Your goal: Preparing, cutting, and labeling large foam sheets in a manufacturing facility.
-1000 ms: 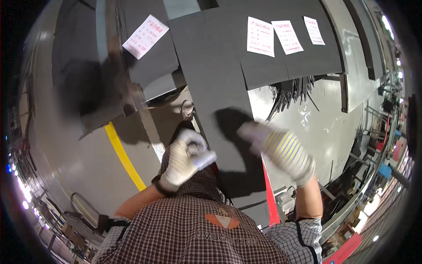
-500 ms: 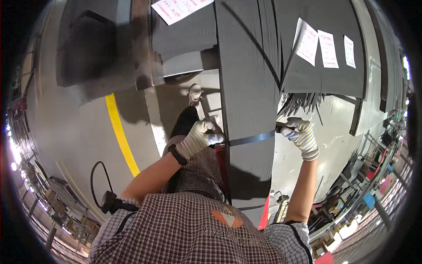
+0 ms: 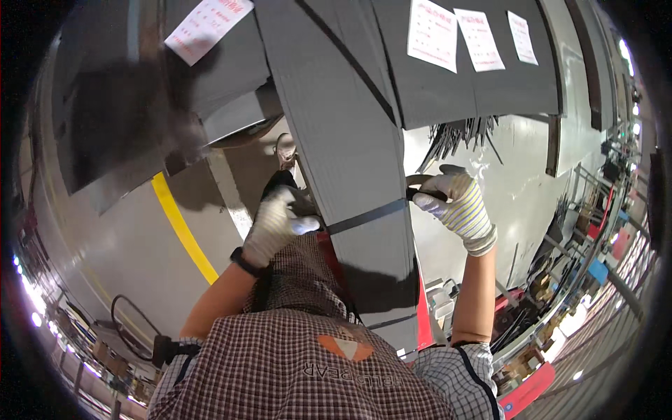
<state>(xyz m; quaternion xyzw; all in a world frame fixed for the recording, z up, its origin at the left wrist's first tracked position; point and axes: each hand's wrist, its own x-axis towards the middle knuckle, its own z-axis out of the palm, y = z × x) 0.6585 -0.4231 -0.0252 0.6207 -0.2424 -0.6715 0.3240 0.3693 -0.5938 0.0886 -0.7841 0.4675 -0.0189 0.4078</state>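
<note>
A long stack of dark grey sheets [image 3: 364,161] runs away from my body, with a flat dark strap [image 3: 367,217] lying across it. My right hand [image 3: 455,206], in a striped knit glove, is closed on the strap at the stack's right edge, where a dark loop stands out from the fingers. At the left edge my left hand [image 3: 280,222], gloved alike, is closed with its thumb against the strap's other side. Its inner fingers are in shadow and partly hidden.
Wider dark stacks with paper labels [image 3: 432,35] stand ahead on both sides. Thin dark strips [image 3: 462,136] hang or lie below the right one. A yellow floor line [image 3: 183,227] runs at left. Racks and boxes [image 3: 542,287] line the right, beside a red upright piece [image 3: 423,315].
My view has shifted, so the stack and both hands sit further left in it. My right hand has tilted at the strap, and a dark loop now shows more clearly there.
</note>
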